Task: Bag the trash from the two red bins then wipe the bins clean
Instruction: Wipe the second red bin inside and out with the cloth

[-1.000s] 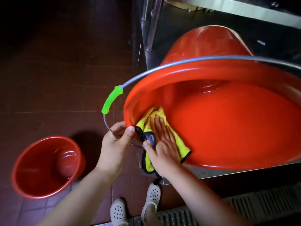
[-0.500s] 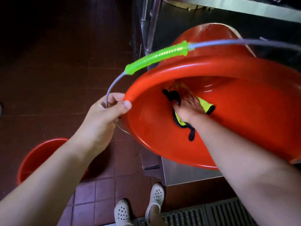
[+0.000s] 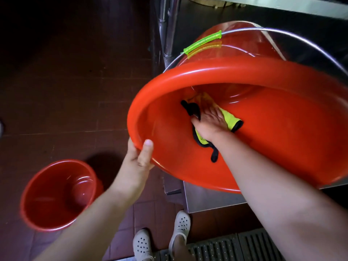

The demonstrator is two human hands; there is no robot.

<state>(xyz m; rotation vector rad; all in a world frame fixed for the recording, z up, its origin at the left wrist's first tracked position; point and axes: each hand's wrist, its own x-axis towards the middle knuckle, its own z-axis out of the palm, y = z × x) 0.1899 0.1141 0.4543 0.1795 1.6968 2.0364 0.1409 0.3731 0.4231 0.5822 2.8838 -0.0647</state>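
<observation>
Fingers of my left hand (image 3: 138,159) are curled around the lower rim of the big red bin (image 3: 282,147), with the thumb lying on the inside of the rim; the bin is tilted on its side, its mouth toward me, resting on a metal shelf (image 3: 207,196); my right hand (image 3: 211,123) is deep inside it, fingers flat and spread, pressing a yellow cloth (image 3: 230,120) with black edge against the inner wall; the wire handle with green grip (image 3: 202,44) lies over the bin; the second red bin (image 3: 56,194) stands upright on the tiled floor (image 3: 66,100), well apart at my left.
</observation>
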